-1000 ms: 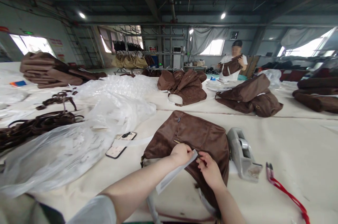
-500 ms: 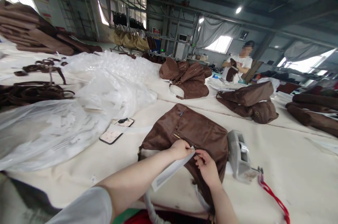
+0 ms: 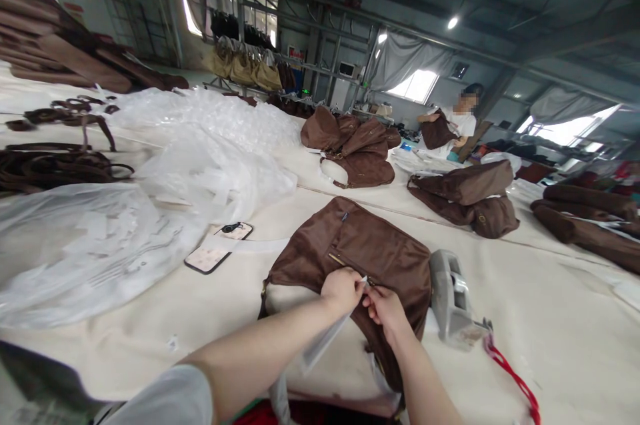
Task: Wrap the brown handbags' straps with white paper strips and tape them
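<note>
I'm pinching the white strip (image 3: pixel 320 343) at the zip of the brown bag (image 3: pixel 373 253), centre frame on the table (image 3: pixel 550 318). My left hand (image 3: pixel 343 289) and right hand (image 3: pixel 383 308) have closed together since a moment ago, both grips tight on it, tape dispenser (image 3: pixel 453 298) just right.

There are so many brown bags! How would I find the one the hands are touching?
Start at the big cream table and look at its near edge, beside the grey tape dispenser. The brown bag lies flat there, alone, with the left hand and right hand pinching at its gold zipper; the other bags sit heaped farther back.
</note>
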A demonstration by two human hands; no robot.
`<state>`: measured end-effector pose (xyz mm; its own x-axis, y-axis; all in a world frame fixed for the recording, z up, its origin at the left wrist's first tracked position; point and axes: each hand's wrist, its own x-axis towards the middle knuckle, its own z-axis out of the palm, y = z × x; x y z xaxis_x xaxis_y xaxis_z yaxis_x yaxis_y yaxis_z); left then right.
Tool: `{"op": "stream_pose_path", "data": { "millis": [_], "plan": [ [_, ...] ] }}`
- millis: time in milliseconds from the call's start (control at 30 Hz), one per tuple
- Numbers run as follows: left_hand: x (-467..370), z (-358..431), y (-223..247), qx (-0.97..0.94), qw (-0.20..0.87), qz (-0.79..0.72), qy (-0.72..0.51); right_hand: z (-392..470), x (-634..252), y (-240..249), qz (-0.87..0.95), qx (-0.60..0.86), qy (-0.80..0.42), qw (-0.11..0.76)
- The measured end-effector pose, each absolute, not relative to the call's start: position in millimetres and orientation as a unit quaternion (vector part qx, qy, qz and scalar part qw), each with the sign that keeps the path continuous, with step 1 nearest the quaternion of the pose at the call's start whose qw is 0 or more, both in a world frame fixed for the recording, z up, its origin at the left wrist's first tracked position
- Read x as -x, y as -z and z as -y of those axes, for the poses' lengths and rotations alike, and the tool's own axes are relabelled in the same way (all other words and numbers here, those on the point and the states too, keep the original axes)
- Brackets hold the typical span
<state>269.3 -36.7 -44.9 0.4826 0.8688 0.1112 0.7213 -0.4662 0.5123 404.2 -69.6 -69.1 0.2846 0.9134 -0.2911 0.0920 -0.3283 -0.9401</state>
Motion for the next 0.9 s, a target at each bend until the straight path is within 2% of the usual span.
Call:
{"op": "stream_pose_path", "data": {
  "millis": [67, 200, 333, 467, 567, 667, 767, 900],
  "plan": [
    [-272, 46, 44, -0.867, 0.151, -0.441, -0.178, 70, -401, 69, 0.364, 0.665, -0.458, 0.464],
    [-278, 65, 48, -0.918, -0.017, -0.373, -0.136, 74, -398, 68, 0.342, 0.645, -0.463, 0.504],
    [-280, 74, 50, -0.919, -0.062, -0.371, -0.121, 81, -400, 63, 0.340, 0.608, -0.479, 0.534],
    [-277, 75, 48, -0.911, 0.020, -0.380, -0.155, 82, -400, 64, 0.336, 0.599, -0.473, 0.552],
    [-276, 64, 46, -0.845, 0.196, -0.461, -0.187, 80, -400, 67, 0.339, 0.598, -0.465, 0.558],
    [-276, 47, 46, -0.802, 0.323, -0.482, -0.141, 80, -401, 70, 0.357, 0.593, -0.461, 0.554],
    [-275, 36, 45, -0.817, 0.346, -0.446, -0.115, 82, -402, 72, 0.374, 0.599, -0.453, 0.545],
    [-271, 39, 41, -0.839, 0.322, -0.421, -0.124, 82, -400, 74, 0.384, 0.617, -0.441, 0.527]
  ]
}}
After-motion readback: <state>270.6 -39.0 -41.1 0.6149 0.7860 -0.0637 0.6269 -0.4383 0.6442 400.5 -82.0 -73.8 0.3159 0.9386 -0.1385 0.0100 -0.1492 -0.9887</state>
